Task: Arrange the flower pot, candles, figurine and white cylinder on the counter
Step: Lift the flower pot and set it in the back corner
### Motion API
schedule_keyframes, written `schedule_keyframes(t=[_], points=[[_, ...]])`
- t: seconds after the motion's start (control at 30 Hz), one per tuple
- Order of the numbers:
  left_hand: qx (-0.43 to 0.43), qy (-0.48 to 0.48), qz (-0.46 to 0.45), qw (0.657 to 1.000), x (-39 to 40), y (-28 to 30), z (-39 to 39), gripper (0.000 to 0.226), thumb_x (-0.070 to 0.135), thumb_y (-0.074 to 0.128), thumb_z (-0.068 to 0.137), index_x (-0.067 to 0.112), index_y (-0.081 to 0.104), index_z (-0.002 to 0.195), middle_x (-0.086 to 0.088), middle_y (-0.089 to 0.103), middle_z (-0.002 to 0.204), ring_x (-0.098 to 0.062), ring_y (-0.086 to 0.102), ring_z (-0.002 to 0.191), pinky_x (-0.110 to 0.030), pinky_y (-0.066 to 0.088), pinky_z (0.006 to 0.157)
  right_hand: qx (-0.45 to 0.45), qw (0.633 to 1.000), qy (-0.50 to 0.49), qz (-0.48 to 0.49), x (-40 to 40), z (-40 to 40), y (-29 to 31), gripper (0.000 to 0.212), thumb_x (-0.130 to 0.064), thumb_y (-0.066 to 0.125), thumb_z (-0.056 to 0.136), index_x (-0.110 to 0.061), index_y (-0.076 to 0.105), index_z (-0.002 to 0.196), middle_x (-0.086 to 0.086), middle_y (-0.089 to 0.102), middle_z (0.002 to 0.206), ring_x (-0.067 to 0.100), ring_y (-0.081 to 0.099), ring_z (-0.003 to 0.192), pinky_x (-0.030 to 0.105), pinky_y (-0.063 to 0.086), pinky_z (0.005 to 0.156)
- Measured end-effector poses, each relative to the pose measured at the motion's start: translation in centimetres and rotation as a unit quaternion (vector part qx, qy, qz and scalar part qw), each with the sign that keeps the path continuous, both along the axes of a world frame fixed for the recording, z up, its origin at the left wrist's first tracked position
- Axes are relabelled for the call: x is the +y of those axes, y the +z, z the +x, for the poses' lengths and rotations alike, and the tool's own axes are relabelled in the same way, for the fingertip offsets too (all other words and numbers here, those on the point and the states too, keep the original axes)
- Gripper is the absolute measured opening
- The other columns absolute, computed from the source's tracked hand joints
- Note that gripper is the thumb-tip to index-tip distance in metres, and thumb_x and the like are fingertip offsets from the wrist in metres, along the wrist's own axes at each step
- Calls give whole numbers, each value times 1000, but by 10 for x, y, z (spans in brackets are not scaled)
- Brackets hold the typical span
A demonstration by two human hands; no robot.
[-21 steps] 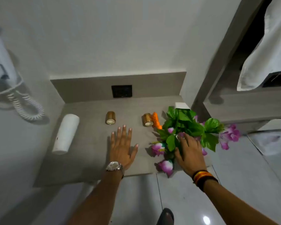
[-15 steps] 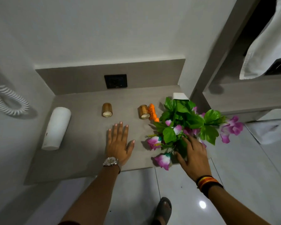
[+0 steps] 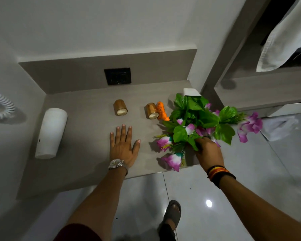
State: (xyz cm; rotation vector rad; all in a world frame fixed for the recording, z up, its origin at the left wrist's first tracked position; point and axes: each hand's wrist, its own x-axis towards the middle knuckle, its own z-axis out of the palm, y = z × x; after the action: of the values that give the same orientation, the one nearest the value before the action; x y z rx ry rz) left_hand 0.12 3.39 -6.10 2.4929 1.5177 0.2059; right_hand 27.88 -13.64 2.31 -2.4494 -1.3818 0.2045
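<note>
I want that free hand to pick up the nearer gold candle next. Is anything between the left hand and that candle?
Nothing visible: the left hand lies flat on the counter, and only bare counter separates its fingertips from the left candle.

No readable text, label, brand or number anywhere: small dark mark on the white cylinder (image 3: 49, 133) too tiny to decipher, wristwatch (image 3: 116, 164) dial blurred

Right hand (image 3: 208, 151): fingers buried in green-leaved, pink-flowered artificial plant (image 3: 196, 122); grip not discernible. White pot (image 3: 191, 92) beyond it mostly covered by foliage.
</note>
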Motion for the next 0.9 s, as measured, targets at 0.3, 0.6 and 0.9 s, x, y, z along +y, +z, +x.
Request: schedule_keyframes(t=[0.3,0.6,0.9], points=[[-20,4,4,1000,0,1,-1,74,59,18,101,20,21,164,-9,16,172,-30,10,160,-56,5,129,14,1000,-7,15,39,9,82,25,-18,72,82,-25,74,106,6,70,105,34,68,91,40,56,71],[-20,3,8,1000,4,-7,-2,70,58,22,103,24,20,164,-5,14,173,-28,7,160,-56,6,129,-55,998,23,8,124,62,90,38,-23,66,88,-9,65,123,16,63,119,39,58,111,48,53,90],[-32,17,-3,999,4,-7,-1,68,56,25,102,28,20,164,-3,12,174,-26,3,161,-58,4,128,-105,952,181,-225,207,126,84,55,-32,56,98,-28,42,151,12,56,146,37,56,127,45,49,104]])
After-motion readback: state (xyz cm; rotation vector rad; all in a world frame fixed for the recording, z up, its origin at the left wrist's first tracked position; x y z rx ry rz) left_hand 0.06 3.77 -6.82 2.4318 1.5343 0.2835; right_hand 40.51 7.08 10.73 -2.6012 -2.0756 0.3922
